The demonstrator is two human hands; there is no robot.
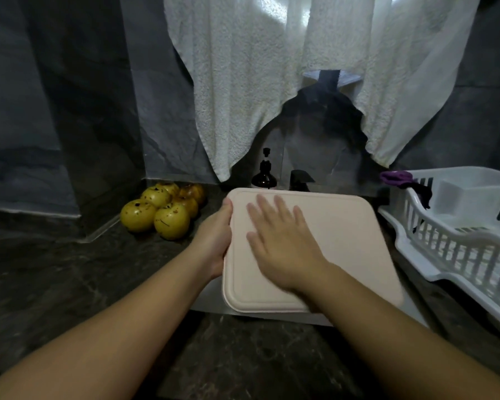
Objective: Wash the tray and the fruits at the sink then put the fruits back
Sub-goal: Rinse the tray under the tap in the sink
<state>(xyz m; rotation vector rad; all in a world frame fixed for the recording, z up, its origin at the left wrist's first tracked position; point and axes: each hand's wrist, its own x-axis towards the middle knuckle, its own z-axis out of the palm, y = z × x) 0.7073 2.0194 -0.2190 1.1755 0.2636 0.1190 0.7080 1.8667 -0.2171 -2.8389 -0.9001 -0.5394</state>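
Pink tray (344,241) at frame centre: left hand (214,241) grips left edge, fingers curled; right hand (280,243) flat on top, fingers straight. Yellow fruits (162,210) on table (55,269), centre left.

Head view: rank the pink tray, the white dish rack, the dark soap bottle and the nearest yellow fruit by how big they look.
1. pink tray, though it is held close to the camera
2. white dish rack, cut off by the frame edge, so unsure against the tray
3. nearest yellow fruit
4. dark soap bottle, partly hidden behind the tray
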